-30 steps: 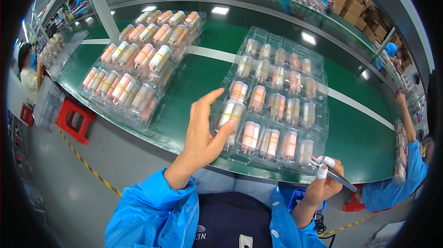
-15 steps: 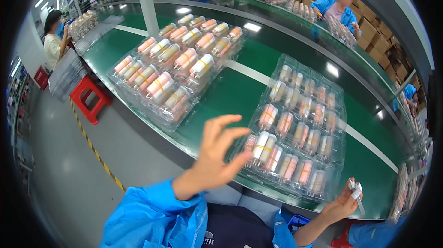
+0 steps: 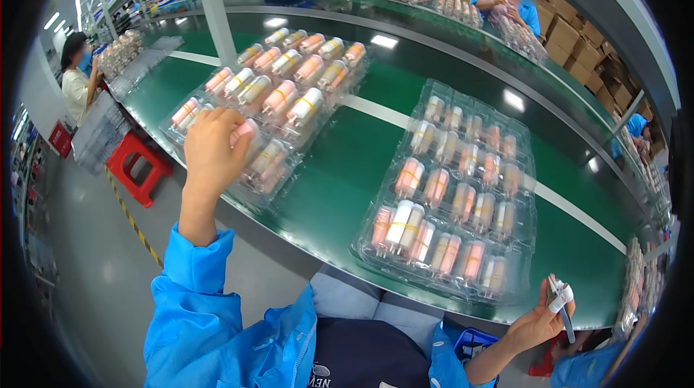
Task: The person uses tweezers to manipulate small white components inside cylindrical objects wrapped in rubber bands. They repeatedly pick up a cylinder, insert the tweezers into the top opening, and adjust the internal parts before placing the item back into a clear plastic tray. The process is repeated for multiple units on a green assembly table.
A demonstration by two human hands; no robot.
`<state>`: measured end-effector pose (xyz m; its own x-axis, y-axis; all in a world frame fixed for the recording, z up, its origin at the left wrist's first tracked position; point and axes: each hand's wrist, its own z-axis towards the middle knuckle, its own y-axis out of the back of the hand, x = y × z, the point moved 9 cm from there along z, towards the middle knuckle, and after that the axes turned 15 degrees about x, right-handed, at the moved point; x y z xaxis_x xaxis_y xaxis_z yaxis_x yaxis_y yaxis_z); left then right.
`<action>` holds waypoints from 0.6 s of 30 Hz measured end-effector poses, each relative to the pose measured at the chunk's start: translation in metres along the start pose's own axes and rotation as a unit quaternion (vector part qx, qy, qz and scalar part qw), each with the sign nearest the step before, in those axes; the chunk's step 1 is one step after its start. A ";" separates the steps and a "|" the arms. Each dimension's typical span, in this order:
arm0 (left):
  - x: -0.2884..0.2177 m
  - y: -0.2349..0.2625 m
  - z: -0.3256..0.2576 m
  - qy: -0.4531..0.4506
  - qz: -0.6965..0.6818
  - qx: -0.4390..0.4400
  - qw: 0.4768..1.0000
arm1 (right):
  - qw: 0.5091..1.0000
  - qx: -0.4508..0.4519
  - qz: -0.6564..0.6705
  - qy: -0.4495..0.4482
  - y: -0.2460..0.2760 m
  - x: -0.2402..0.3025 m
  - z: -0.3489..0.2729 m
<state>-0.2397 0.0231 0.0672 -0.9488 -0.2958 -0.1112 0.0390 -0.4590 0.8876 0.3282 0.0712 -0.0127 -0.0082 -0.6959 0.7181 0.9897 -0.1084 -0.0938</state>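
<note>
My left hand point(image 3: 215, 149) reaches over the left clear plastic tray point(image 3: 285, 184), its fingers closed round a pink cylinder bundle point(image 3: 244, 132), mostly hidden behind them. Pink, white and beige cylinders, several banded together in yellow, fill that tray's pockets. Some, such as a white pair point(image 3: 305, 106), show thin metal prongs at one end. At the lower right, my right hand point(image 3: 541, 323) is closed on a small white piece with a dangling grey strip point(image 3: 561, 300), whose kind I cannot make out. Between my hands lies a second clear tray point(image 3: 369, 247) of similar bundles.
Both trays rest on a green conveyor belt point(image 3: 325, 171) with a white line. A grey post point(image 3: 214, 16) rises behind the left tray. On the floor stands a red stool point(image 3: 137, 167). Co-workers are at the left point(image 3: 78, 81) and across the line point(image 3: 515, 5).
My left hand has moved left from beside the right tray to the left tray and closed on a pink bundle. My right hand still holds the white piece; its strip hangs slightly lower.
</note>
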 end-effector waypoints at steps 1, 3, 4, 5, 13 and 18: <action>-0.001 0.000 -0.002 0.021 -0.011 0.002 1.000 | 1.000 0.004 -0.003 0.004 0.002 0.002 0.000; 0.007 0.001 -0.009 0.042 -0.040 -0.024 0.998 | 1.000 0.008 -0.019 0.017 0.001 0.007 0.001; 0.008 0.000 -0.012 0.052 -0.056 -0.035 0.996 | 0.999 0.014 -0.018 0.024 0.001 0.010 0.002; 0.007 0.013 -0.018 0.060 -0.129 -0.086 0.986 | 0.999 0.018 -0.016 0.031 0.001 0.013 0.001; -0.131 -0.021 -0.091 -0.141 -0.747 -0.003 0.649 | 0.999 0.025 0.032 0.004 -0.076 0.030 -0.014; -0.210 -0.059 -0.133 -0.176 -0.799 0.216 0.533 | 0.975 0.183 0.117 -0.048 -0.140 0.034 -0.025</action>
<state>-0.0013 0.0013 -0.0214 0.3343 0.3938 -0.8562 -0.9104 0.3698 -0.1854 0.1860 0.0443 0.0076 0.2191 -0.5995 0.7698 0.9482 0.3170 -0.0230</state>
